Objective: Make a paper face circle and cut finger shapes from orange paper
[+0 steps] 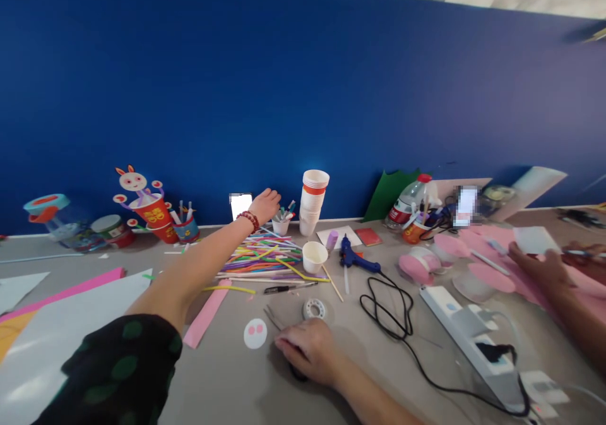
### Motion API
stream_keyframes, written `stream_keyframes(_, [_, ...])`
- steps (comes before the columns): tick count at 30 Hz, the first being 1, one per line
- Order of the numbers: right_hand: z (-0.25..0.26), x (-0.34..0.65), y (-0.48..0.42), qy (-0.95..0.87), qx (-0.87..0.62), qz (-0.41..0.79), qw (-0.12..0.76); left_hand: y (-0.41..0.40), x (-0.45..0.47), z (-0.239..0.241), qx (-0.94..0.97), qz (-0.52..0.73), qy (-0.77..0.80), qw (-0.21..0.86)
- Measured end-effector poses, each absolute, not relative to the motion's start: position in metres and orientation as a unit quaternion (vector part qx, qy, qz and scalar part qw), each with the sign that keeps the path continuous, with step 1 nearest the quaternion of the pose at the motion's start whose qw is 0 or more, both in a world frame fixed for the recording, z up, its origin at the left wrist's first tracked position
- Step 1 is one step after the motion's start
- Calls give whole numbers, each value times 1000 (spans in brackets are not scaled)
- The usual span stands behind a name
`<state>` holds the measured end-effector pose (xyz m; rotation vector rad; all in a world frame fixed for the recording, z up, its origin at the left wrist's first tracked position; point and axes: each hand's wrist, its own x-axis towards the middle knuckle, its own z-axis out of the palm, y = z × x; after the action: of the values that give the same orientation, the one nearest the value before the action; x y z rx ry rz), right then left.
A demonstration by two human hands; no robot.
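Note:
My left hand reaches far forward, its fingers apart beside a white cup of markers, with nothing visible in its grasp. Close to it stands a lit phone. Nearer to me, my right hand is closed over a pair of scissors, blades pointing forward-left and most of the handles covered. Left of those blades lies a white paper disc with two pink dots. A roll of tape sits just beyond the right hand, and a black pen lies farther up.
Colourful pipe cleaners lie beside a white paper cup and stacked cups. A blue glue gun trails its cord toward a power strip. Another person's hand works at right. White paper covers the left.

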<state>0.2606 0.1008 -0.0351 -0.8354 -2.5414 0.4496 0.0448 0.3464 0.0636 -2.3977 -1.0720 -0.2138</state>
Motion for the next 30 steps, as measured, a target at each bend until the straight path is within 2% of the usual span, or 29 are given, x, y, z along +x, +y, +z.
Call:
stream_keyframes(4, [-34,261,102,-915,-299,171,211,345,42,77,-882,-82,-378,268])
stream_keyframes(11, [-32,261,102,-914,-307,173,202,331,15,139,-869,-94,-367,318])
stream_keyframes(15, [-31,261,102,-913,-306,177,204,315,-5,154,-858,-88,-370,346])
stream_keyframes(22, [-30,259,101,-915,-317,185,168,312,9,142,-863,-79,-353,354])
stream_keyframes(30, [-30,261,102,-914,-332,165,164,340,48,107,-890,-73,-346,287])
